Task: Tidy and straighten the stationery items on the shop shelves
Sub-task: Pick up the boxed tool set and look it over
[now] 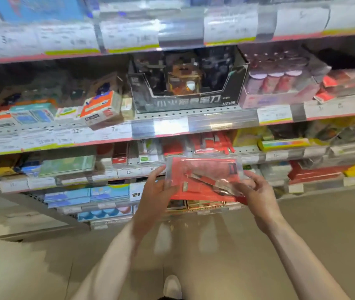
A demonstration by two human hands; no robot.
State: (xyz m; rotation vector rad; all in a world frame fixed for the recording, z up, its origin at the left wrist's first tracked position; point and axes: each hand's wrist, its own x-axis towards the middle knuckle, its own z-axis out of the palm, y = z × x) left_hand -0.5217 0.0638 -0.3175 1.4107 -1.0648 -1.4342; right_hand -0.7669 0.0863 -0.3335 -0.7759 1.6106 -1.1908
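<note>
A person is standing before shop shelves (159, 131), holding a red pack (202, 178) in both hands in front of the lower shelves. The pack is flat, in clear plastic, with some small items showing through; what they are is too blurred to tell. The left hand (155, 191) is gripping the pack's left edge, thumb lying along the top corner and fingers (173, 189) curling onto its face. The right hand (256, 191) is grasping the right edge, fingers wrapping over the lower right corner. The pack is tilting slightly, its right side lower.

Behind it, more red packs (211, 144) are standing on the shelf just above. Higher up, a black display box (185, 100) with white characters is sitting at the shelf front, with a pink box (278, 92) of rolls just beside it on the right. To the left, an orange-and-white box (103, 109) is lying tilted, overhanging the shelf edge. Blue packs (85, 195) are lying on the lower shelves at the left. Price labels (274, 114) are running along the shelf fronts. A white shoe (172, 286) is showing on the floor (323, 224) below.
</note>
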